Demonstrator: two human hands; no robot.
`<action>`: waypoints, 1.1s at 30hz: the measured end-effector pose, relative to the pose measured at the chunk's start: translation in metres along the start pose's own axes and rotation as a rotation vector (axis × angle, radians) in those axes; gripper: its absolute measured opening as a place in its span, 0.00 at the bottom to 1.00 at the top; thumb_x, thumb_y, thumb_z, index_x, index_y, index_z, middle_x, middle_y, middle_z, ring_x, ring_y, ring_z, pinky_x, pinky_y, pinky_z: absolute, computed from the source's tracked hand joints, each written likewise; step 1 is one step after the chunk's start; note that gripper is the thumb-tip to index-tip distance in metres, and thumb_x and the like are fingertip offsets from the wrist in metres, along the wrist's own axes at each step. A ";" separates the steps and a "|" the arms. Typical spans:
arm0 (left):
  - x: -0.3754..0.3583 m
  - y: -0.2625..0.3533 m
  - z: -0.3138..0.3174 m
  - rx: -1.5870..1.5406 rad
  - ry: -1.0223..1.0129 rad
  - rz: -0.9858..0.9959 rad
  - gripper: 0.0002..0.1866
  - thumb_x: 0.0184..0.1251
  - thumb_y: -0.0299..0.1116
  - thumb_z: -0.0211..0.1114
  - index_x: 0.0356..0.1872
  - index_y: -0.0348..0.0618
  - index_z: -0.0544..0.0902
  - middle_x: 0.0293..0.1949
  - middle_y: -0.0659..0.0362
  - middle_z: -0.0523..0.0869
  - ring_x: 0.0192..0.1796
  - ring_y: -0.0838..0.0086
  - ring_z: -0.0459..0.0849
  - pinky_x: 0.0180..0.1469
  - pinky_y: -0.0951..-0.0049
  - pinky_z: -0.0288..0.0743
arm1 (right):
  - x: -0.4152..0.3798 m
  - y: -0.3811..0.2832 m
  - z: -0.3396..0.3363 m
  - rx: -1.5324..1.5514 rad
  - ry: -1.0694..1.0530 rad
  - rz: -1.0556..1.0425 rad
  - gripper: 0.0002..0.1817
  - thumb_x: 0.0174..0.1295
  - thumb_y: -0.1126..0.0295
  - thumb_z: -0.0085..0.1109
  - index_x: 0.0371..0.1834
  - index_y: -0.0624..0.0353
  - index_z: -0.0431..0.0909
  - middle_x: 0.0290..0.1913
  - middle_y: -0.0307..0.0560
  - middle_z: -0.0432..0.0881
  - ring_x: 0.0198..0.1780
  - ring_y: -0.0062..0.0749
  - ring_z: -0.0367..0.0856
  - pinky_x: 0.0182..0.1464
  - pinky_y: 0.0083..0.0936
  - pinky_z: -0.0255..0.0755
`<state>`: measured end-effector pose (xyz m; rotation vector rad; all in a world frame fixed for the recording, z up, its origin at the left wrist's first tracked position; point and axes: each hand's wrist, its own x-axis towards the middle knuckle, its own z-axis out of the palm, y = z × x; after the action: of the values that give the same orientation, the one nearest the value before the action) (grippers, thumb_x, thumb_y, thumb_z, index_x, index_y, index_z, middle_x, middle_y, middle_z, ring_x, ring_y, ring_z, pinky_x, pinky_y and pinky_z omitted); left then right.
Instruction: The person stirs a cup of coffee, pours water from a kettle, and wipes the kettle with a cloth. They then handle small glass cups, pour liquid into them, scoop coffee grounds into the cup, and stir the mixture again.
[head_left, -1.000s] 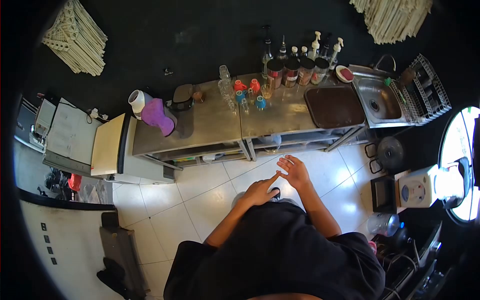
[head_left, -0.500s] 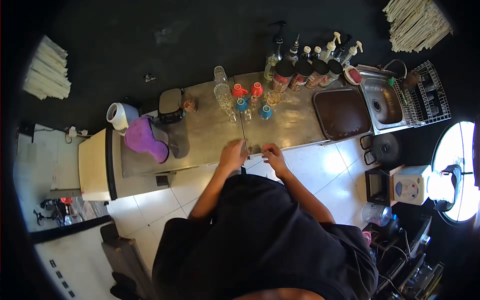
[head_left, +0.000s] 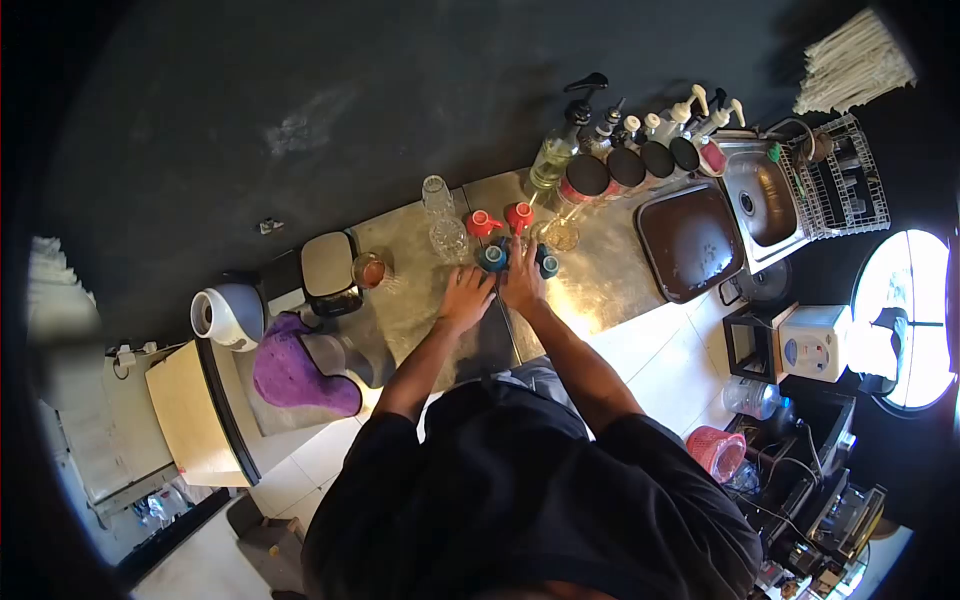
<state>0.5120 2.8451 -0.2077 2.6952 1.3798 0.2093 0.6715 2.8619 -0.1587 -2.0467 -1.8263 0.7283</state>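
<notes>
Both my hands reach over the metal counter (head_left: 400, 330) at a group of small cups. My left hand (head_left: 467, 298) has its fingers stretched out, tips just in front of a blue cup (head_left: 492, 258). Beside it, my right hand (head_left: 523, 278) lies with long, spread fingers between that cup and a second blue cup (head_left: 548, 263), which it partly covers. Beyond the fingertips stand a red cup (head_left: 519, 214) and another red cup (head_left: 482, 222). Clear glasses (head_left: 449, 238) are left of the cups. An amber glass (head_left: 562, 234) stands to the right. What lies under my palms is hidden.
Jars with black lids (head_left: 587, 175) and pump bottles (head_left: 553, 160) line the wall side. A brown tray (head_left: 690, 240) lies before the sink (head_left: 765, 205) and dish rack (head_left: 850, 185). Leftward are a purple cloth (head_left: 290, 370), a dark-rimmed box (head_left: 330, 268) and a white appliance (head_left: 228, 318).
Both hands have moved forward from the counter's front edge to the cups, fingers extending. My view has shifted closer over the counter and tilted.
</notes>
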 end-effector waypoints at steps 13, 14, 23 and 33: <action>0.005 -0.036 -0.001 -0.033 0.059 0.243 0.24 0.64 0.55 0.64 0.52 0.49 0.79 0.52 0.57 0.78 0.57 0.64 0.73 0.60 0.53 0.64 | 0.015 0.007 0.029 0.089 0.039 0.134 0.31 0.64 0.70 0.55 0.70 0.54 0.56 0.54 0.73 0.69 0.42 0.70 0.81 0.42 0.57 0.76; 0.006 -0.036 0.002 -0.017 0.046 0.244 0.24 0.64 0.56 0.64 0.49 0.48 0.79 0.50 0.57 0.78 0.56 0.65 0.73 0.58 0.55 0.66 | 0.015 0.008 0.028 0.080 0.031 0.155 0.29 0.64 0.69 0.55 0.68 0.54 0.57 0.54 0.74 0.70 0.41 0.70 0.81 0.42 0.57 0.76; 0.005 -0.033 0.016 -0.180 0.284 0.107 0.19 0.63 0.51 0.66 0.39 0.47 0.76 0.38 0.57 0.81 0.39 0.62 0.81 0.42 0.64 0.75 | -0.013 0.018 0.038 0.115 0.052 0.205 0.21 0.66 0.68 0.54 0.60 0.53 0.62 0.52 0.72 0.73 0.46 0.73 0.79 0.46 0.59 0.73; -0.018 0.000 -0.009 -1.725 -0.040 -1.091 0.19 0.65 0.53 0.65 0.42 0.47 0.79 0.35 0.62 0.86 0.28 0.73 0.84 0.28 0.71 0.78 | -0.071 0.020 0.004 1.173 0.052 0.374 0.14 0.75 0.69 0.49 0.58 0.51 0.58 0.27 0.42 0.76 0.20 0.23 0.76 0.20 0.19 0.67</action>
<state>0.5000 2.8304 -0.2005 0.4875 1.3131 0.7205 0.6812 2.7885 -0.1603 -1.4989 -0.6106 1.3770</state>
